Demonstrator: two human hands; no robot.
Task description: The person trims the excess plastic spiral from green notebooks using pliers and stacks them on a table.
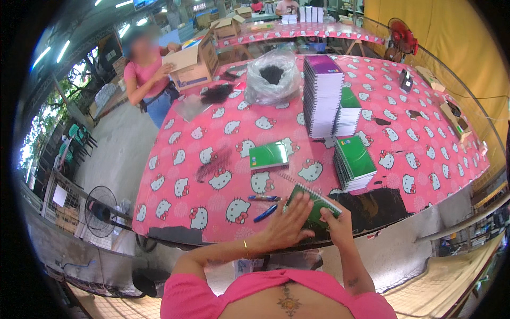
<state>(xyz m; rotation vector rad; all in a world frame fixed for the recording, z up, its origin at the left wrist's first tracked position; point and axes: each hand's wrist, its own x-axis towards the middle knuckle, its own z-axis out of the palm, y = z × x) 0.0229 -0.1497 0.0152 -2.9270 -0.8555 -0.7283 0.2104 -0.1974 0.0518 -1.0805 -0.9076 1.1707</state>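
A green-covered notebook (pixel 314 203) lies tilted at the table's near edge. A dark spiral coil (pixel 287 178) sticks out past its far left corner. My left hand (pixel 289 217) rests flat across the cover with its fingers stretched out. My right hand (pixel 336 220) grips the notebook's right side, thumb on top. Just left of my left hand lie two slim blue tools (pixel 265 213), their kind unclear. Farther off, a single green notebook (pixel 268 155) lies flat. To the right stands a short stack of green spiral notebooks (pixel 355 162).
Behind stand a tall purple-topped notebook stack (pixel 323 95) and a smaller green-topped one (pixel 348 111). A clear plastic bag (pixel 272 80) holds black coils; loose dark coils (pixel 217 94) lie nearby. A person (pixel 149 74) handles a cardboard box (pixel 192 66). A pink patterned cloth (pixel 234 183) covers the table.
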